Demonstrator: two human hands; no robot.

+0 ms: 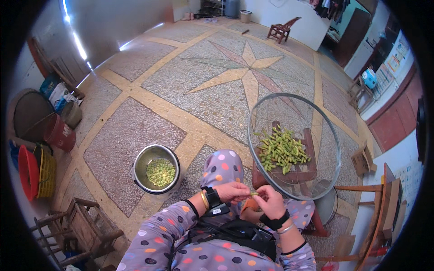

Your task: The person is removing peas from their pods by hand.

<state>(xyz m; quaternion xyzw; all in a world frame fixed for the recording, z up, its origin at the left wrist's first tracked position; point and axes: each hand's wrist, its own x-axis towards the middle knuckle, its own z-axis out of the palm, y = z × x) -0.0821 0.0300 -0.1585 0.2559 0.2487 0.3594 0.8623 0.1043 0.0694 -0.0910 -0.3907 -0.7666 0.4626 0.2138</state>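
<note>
Between the fingertips of both hands is a small green bean pod (254,194), held above my lap. My left hand (234,192) pinches its left end, and my right hand (271,201) grips the other end with thumb and forefinger. At the left, a round metal pot (137,169) stands on the floor with shelled green beans (160,172) inside. To the right, a wide round mesh sieve (335,162) rests on a reddish wooden stool (310,171) and carries a heap of unshelled green pods (283,149).
A wooden chair (91,227) stands at the lower left. Along the left wall are a red bucket (61,133), a red basin (27,172) and a yellow basket (46,172). A cardboard box (362,161) and a wooden bench (376,203) are at the right.
</note>
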